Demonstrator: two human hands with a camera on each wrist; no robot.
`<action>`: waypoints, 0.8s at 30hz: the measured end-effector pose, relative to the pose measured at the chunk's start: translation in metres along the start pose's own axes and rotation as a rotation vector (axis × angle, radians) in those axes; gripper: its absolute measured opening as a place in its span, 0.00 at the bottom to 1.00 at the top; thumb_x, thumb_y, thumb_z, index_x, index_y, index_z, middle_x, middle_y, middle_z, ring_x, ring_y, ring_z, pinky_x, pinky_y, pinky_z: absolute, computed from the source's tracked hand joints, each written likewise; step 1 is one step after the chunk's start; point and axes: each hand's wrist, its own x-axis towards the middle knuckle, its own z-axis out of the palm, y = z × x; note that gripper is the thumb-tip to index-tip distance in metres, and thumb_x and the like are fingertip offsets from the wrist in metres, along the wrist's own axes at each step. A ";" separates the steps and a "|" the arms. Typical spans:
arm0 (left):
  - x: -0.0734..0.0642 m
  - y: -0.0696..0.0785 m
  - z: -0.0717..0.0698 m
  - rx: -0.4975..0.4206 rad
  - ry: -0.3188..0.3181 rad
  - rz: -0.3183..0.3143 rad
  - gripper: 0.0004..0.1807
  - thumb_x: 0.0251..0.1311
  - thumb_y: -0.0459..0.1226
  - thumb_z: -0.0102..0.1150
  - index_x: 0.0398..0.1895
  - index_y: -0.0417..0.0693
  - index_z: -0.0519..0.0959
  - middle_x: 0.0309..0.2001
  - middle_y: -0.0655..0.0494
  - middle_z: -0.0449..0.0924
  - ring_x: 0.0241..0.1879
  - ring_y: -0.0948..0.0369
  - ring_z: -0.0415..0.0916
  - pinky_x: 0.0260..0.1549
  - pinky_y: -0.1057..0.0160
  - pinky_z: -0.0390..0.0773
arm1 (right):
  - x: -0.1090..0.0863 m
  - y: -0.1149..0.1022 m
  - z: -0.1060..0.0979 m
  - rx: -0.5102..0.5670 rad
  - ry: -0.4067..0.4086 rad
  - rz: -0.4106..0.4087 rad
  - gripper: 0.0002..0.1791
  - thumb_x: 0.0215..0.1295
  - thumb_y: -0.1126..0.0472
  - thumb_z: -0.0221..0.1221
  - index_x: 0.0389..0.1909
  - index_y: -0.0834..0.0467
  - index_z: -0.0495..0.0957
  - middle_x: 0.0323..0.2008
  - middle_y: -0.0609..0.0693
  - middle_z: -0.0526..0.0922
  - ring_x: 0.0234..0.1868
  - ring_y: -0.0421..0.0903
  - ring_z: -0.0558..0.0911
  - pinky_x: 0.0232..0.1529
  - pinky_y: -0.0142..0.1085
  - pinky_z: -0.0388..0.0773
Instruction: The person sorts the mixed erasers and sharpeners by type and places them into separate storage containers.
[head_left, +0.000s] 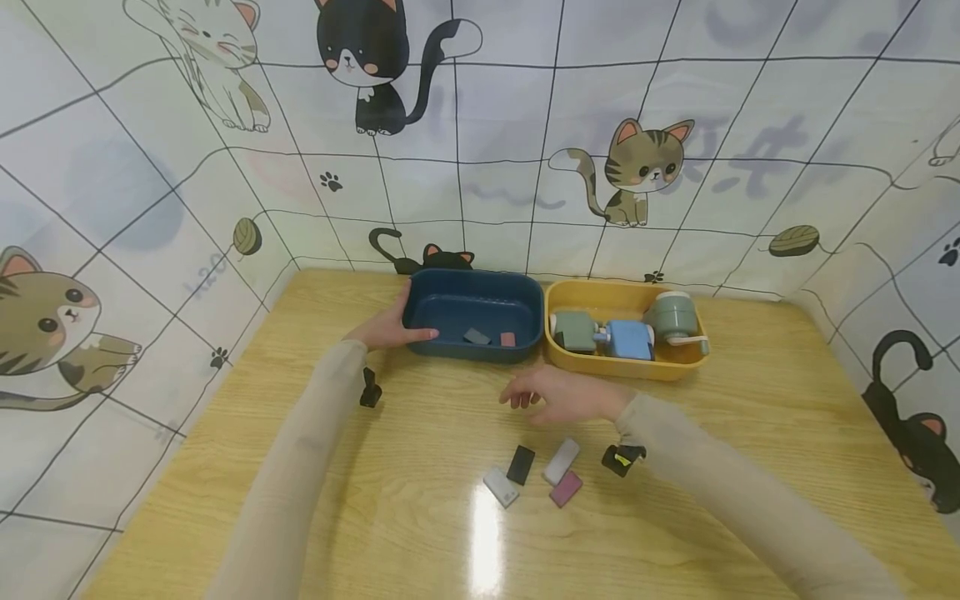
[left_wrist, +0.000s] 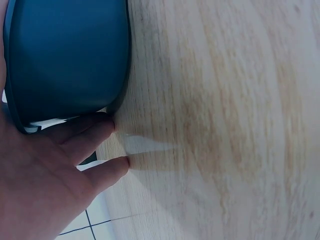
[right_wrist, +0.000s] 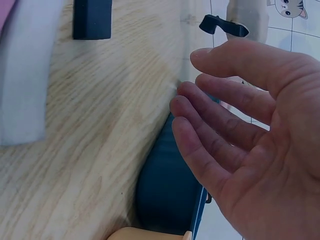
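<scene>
My left hand [head_left: 386,327] holds a dark blue bin [head_left: 474,353] at its left end. The thumb lies over the front rim, and the fingers go along the outer side wall in the left wrist view. A grey block [head_left: 477,337] and a pink block [head_left: 507,339] lie inside the bin. My right hand [head_left: 558,395] hovers in front of the bins with loosely curved fingers and holds nothing. Nearer to me on the table lie a black block [head_left: 521,465], a light grey block [head_left: 501,487], a whitish block [head_left: 562,462] and a magenta block [head_left: 566,489].
A yellow bin [head_left: 600,365] stands right beside the blue one. It contains a green item [head_left: 576,332], a blue item [head_left: 630,339] and a green rounded item with a handle [head_left: 673,317]. A cat-patterned wall covering [head_left: 510,183] rises behind the wooden table [head_left: 405,500].
</scene>
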 end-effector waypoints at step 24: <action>0.000 0.000 0.000 0.020 0.013 0.014 0.66 0.55 0.60 0.63 0.75 0.55 0.21 0.76 0.45 0.29 0.73 0.44 0.40 0.66 0.44 0.50 | -0.007 0.000 0.027 0.002 -0.047 0.014 0.17 0.56 0.70 0.66 0.48 0.61 0.80 0.44 0.48 0.80 0.43 0.44 0.78 0.46 0.35 0.76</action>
